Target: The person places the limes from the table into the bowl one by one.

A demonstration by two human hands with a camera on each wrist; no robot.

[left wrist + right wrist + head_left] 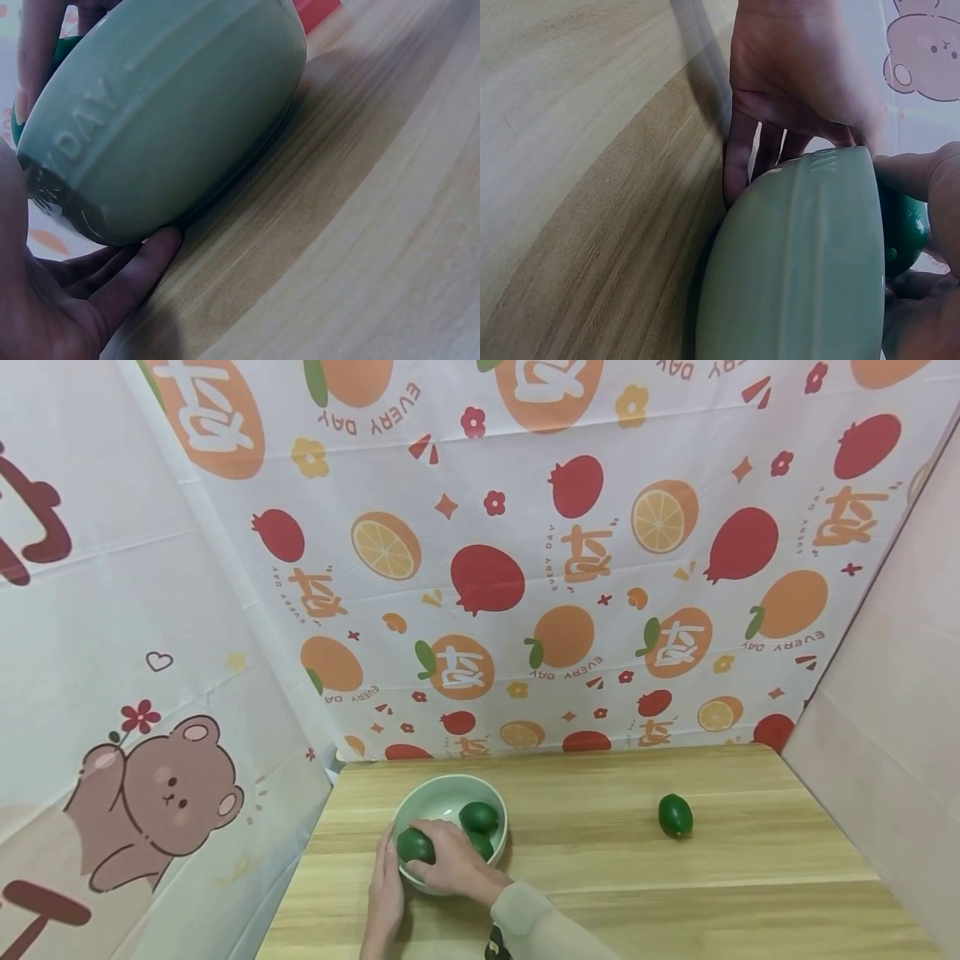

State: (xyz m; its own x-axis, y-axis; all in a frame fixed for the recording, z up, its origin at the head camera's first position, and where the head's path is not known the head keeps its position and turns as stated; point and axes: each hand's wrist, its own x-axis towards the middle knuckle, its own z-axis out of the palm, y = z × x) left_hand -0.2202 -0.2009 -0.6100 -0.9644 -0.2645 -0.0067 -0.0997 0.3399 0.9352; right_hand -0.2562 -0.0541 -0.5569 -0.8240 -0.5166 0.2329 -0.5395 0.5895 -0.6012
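A pale green bowl [442,787] with raised lettering on its outside stands on the table's left part. My right hand [455,858] reaches over the near rim, its thumb and fingers gripping a dark green lime [415,845] by the bowl's left side. Two other limes lie inside, one farther back [478,817] and one partly behind the right hand [481,845]. Against the bowl's outer left wall rests my left hand [386,893], its fingers fairly straight. In the left wrist view, fingertips [161,244] touch low on the bowl [187,127], close to the wooden surface.
One more lime [676,816] lies alone on the right part of the wooden table [585,860]. A fruit-printed cloth [487,635] hangs behind the table's back edge. Cloth sheets also stand at both sides, the left one with a printed bear [176,802].
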